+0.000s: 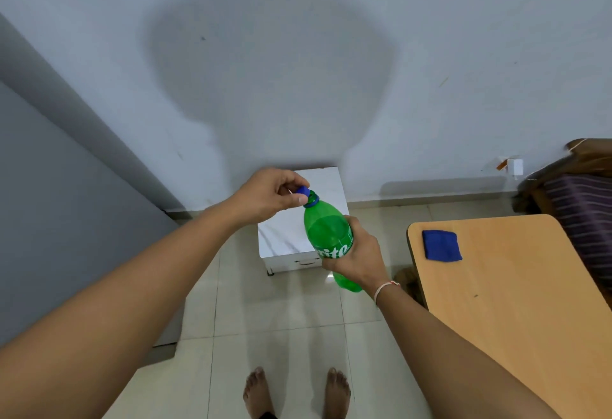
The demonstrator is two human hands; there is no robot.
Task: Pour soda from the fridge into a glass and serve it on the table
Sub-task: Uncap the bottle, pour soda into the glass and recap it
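Right hand [356, 253]: grips green Sprite bottle [328, 236], tilted | Left hand [275, 195]: pinches blue cap [303, 191] at bottle mouth | Wooden table [516, 302]: blue cloth [441, 245].

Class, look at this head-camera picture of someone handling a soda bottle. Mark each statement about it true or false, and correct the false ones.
1. The right hand grips the green Sprite bottle around its label. True.
2. The left hand pinches the blue cap at the bottle's mouth. True.
3. A glass stands on the wooden table. False: only a folded blue cloth lies there.
4. The bottle stands on the white cabinet. False: it is held tilted in the air.
5. The person wears shoes. False: the feet are bare.
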